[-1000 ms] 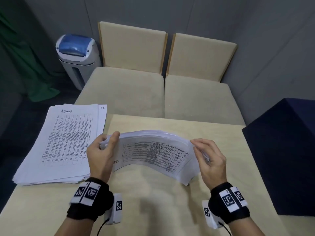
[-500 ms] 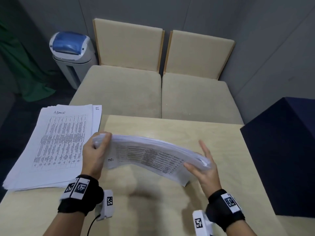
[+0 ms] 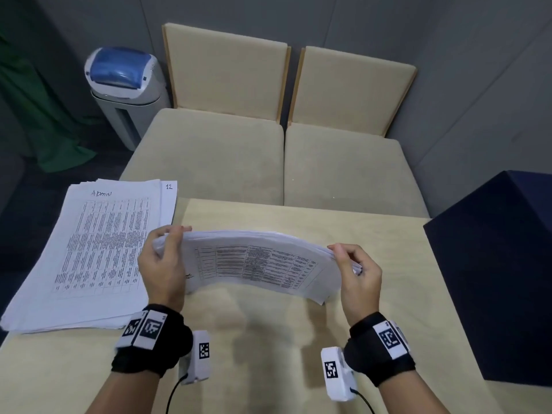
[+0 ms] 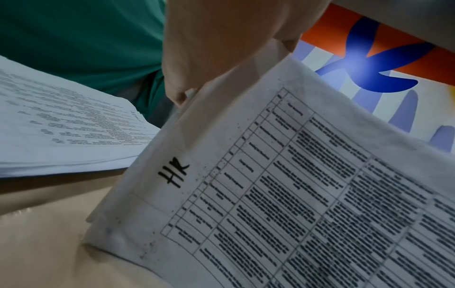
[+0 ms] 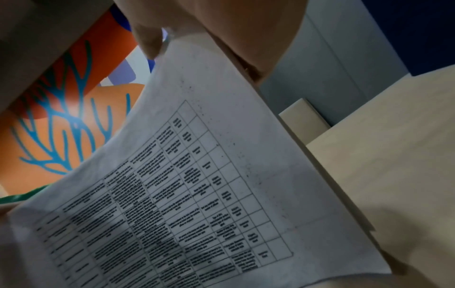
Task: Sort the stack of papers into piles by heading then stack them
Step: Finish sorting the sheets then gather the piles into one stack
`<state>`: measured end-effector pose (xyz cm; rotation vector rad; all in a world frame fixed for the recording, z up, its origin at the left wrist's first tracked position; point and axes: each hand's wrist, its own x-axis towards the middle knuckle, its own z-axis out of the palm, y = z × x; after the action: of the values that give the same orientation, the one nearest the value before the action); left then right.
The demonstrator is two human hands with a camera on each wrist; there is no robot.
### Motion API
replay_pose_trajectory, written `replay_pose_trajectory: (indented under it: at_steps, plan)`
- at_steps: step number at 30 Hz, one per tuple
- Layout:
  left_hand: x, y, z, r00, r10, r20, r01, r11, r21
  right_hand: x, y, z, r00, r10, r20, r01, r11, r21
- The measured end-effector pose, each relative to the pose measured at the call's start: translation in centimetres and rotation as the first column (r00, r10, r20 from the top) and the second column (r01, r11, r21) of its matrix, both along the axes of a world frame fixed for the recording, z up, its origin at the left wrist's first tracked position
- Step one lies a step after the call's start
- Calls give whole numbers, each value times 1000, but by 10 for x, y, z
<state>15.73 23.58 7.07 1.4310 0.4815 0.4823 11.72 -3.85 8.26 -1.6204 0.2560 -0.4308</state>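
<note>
A thick sheaf of printed papers point(image 3: 257, 261) stands on its long edge above the wooden table point(image 3: 268, 354), bowed upward in the middle. My left hand point(image 3: 165, 258) grips its left end and my right hand point(image 3: 352, 270) grips its right end. The facing sheet carries a table and the handwritten heading "HR" point(image 4: 174, 172), seen close in the left wrist view; the right wrist view shows the same sheet point(image 5: 197, 194) from its other end. A second pile headed "ADMIN" point(image 3: 89, 249) lies flat at the table's left, overhanging the edge.
Two beige cushioned chairs point(image 3: 268, 150) stand behind the table. A grey bin with a blue lid point(image 3: 125, 88) is at the back left, beside green cloth point(image 3: 35, 115). A dark blue block point(image 3: 495, 273) borders the table's right side.
The sheaf, tilted down to the right half a second ago, is level again. My right hand has gone from supporting it underneath with straight fingers to gripping its right end.
</note>
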Motion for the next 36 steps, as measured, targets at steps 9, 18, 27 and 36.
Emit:
replay_pose_trajectory:
  at_steps: [9, 18, 27, 36]
  plan:
    - [12, 11, -9, 997, -71, -11, 70, 996, -47, 0, -10, -5, 993, 114, 14, -114, 993, 7]
    - [19, 2, -7, 998, -54, -20, 53, 998, -37, 5, -11, -20, 967, 114, 229, 24, 853, -522]
    - [25, -2, -6, 993, -26, -114, 26, 1000, 0, 5, -21, -27, 943, 180, 281, 28, 797, -604]
    - [34, -6, 0, 997, 19, -80, -18, 1000, 11, 0, -32, -34, 942, 279, 184, -113, 785, -610]
